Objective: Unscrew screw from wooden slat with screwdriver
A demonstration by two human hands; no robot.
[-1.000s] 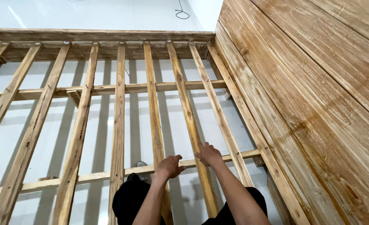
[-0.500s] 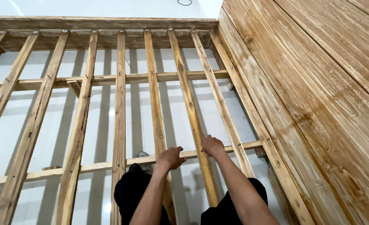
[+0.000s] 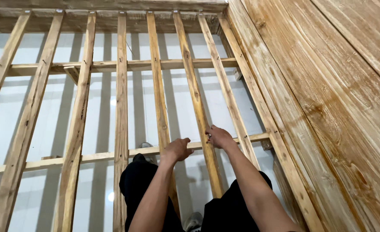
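Both hands sit slightly lower in frame than before, same grip spots. Left hand [image 3: 178, 149], fingers curled over the pale horizontal wooden crossbar [image 3: 112, 153] at lower centre. Right hand [image 3: 218, 137], fingers pressed together, grips the upright weathered wooden slat [image 3: 194, 90]. Brown wood-plank wall [image 3: 327, 107] fills the right; black trousers [image 3: 147, 184] below.

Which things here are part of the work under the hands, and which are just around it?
In hand:
- left hand gripping the lower horizontal wooden rail
- right hand on the upright pale wooden slat

Around:
- varnished wooden plank wall
- white tiled floor
- grey shoe
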